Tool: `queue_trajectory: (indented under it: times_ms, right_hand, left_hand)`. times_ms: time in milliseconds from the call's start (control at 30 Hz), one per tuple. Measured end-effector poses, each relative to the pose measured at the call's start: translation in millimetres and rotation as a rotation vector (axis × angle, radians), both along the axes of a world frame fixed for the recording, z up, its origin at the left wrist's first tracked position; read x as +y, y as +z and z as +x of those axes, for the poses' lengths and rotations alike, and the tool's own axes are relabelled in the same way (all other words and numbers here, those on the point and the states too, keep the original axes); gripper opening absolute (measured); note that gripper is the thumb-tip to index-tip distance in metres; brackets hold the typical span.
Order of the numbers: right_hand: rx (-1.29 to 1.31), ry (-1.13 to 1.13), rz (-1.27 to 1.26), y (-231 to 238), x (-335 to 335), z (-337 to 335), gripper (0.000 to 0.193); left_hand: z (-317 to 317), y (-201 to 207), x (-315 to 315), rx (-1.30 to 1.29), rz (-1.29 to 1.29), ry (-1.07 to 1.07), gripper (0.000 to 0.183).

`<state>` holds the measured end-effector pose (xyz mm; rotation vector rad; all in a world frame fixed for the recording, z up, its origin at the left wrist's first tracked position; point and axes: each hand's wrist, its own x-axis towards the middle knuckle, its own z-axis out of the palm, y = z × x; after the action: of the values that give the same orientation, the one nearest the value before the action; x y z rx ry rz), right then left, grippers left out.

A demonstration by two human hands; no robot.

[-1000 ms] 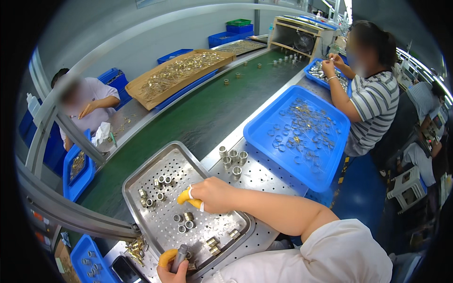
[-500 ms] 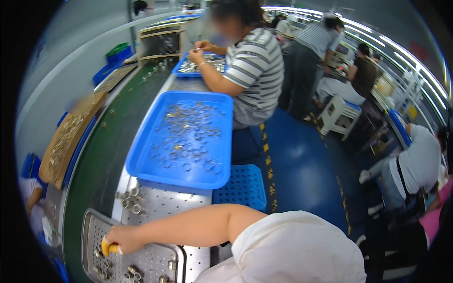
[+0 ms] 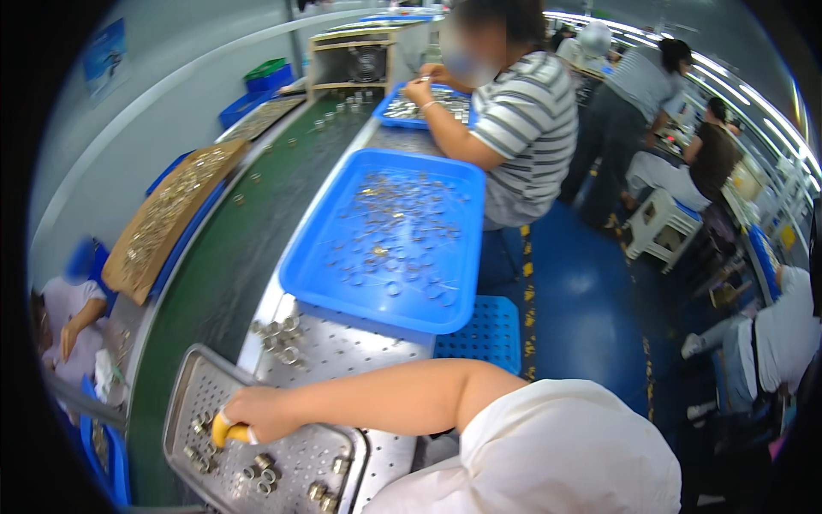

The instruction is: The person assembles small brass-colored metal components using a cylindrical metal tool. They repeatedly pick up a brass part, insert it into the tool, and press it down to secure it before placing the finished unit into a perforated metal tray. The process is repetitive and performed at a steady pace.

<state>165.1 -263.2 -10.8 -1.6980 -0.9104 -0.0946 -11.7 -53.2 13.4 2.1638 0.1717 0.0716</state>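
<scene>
Far L, a seated co-worker in a pale top (image 3: 81,295) bends nr a blue bin (image 3: 120,484) in the lower corner; a white bag (image 3: 107,377) sits just beside. Above, a cardboard tray (image 3: 161,264) heaped w/ gold-toned wiry pcs flanks the green conveyor belt (image 3: 205,283), which carries scattered metal pcs up toward a wood-framed box (image 3: 351,64) w/ a fan.

Lower L of ctr., the right hand (image 3: 257,415), w/ yellow finger cots (image 3: 229,430), reaches over a perforated metal tray (image 3: 210,377). Its fingers curl down nr the short metal sleeves (image 3: 265,473), which lie in small groups on the tray floor, some upright, some on their sides; can't tell if the fingertips grip one. Left hand is out of view, its state impossible to tell.

Beyond the tray, more sleeves (image 3: 281,338) cluster on the perforated bench top (image 3: 342,347). Ctr., a large blue tray (image 3: 372,317) holds rings and thin wires spread loosely, w/ a blue perforated crate (image 3: 497,330) lower, just R. Behind it, a co-worker in a striped shirt (image 3: 531,128) holds both hands over a smaller blue tray (image 3: 385,113) of metal pcs. Far R, a white stool (image 3: 664,214) stands on blue floor (image 3: 569,283).
</scene>
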Motion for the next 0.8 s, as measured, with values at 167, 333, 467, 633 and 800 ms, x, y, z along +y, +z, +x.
queue_trajectory:
  times_ms: [167,333,467,633,800]
  right_hand:
    - [0.015,0.053,-0.068,8,9,-1,0.017]
    - [-0.021,0.064,-0.062,-2,13,-1,0.019]
    - [0.011,0.107,-0.120,8,9,-5,0.020]
    - [0.061,0.143,-0.125,13,8,-9,0.020]
    - [-0.049,0.141,-0.054,3,12,-5,0.022]
  left_hand:
    - [-9,-19,20,-0.025,-0.175,0.045,0.037]
    - [-10,-25,16,-0.034,-0.288,0.063,0.038]
    - [-11,-32,20,-0.035,-0.311,0.051,0.039]
    - [-10,-28,18,-0.028,-0.301,0.040,0.040]
    - [-10,-30,19,-0.039,-0.313,0.039,0.041]
